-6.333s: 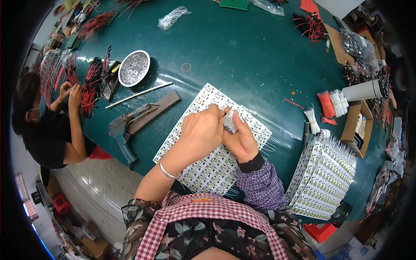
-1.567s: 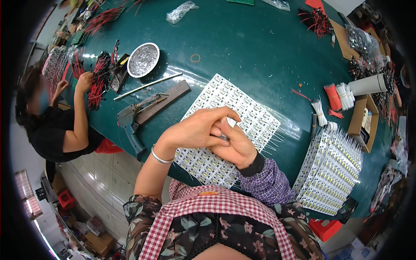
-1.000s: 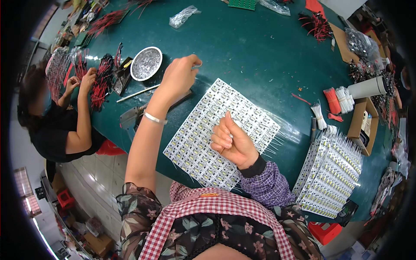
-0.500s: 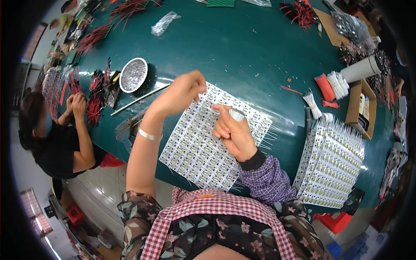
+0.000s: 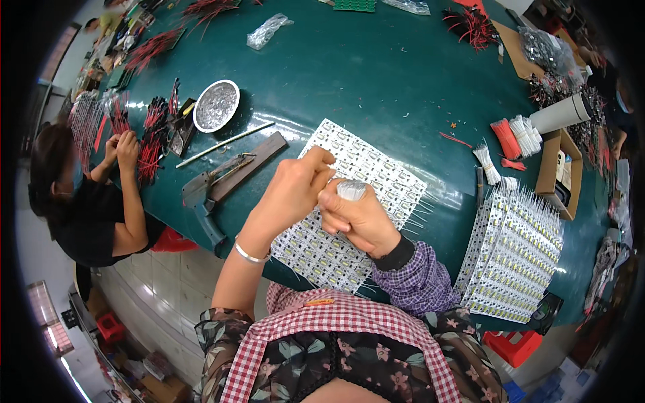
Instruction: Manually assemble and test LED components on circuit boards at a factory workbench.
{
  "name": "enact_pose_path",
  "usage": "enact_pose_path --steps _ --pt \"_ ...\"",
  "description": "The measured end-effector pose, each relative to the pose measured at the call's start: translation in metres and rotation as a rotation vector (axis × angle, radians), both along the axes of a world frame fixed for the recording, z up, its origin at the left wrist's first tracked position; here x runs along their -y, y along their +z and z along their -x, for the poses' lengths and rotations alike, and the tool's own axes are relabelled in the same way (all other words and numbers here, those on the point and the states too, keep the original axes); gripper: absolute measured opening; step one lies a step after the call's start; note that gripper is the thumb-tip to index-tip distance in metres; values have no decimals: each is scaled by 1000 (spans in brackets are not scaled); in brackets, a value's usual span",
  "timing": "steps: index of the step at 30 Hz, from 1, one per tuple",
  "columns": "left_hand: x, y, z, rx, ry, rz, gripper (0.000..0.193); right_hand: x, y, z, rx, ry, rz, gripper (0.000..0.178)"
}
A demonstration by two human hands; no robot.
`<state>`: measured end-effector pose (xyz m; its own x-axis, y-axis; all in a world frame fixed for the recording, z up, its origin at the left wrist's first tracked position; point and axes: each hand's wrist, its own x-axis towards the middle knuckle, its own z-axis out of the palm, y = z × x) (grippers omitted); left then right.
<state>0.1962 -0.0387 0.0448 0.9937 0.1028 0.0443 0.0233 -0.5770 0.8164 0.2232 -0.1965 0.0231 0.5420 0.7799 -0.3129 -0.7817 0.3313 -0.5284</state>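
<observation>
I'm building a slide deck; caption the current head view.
Right hand grips a white wire bundle, left hand close by, above a circuit-board panel.

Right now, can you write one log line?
left hand: curled, grasp unclear | right hand: gripping white bundle | beneath: white board panel

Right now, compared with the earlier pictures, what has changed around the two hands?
The left hand reached forward and left, then came back beside the right hand. The rubber band has gone from the green table, apparently picked up by the left hand; I cannot make it out now. The right hand still grips the white wire bundle. The circuit-board panel beneath stayed put.
</observation>
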Motion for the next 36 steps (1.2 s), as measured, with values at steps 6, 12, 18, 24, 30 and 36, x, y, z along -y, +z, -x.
enact_pose_path --steps 6,12,18,24,30,36 --pt "-31 -10 8 -65 107 1239 24 -1 3 2 71 13 114 18" --pt "-7 27 27 84 -179 329 57 -2 -2 -1 665 70 465 25" --pt "7 23 -1 -124 -371 -213 53 -15 -37 24 1494 -34 417 31" --pt "-8 19 10 -149 -136 -127 18 3 8 -5 443 -47 311 20" --pt "19 14 52 98 -207 -446 8 3 -36 -21 10 -81 147 34" --pt "21 2 73 299 58 523 15 3 -18 -21 5 -122 177 29"
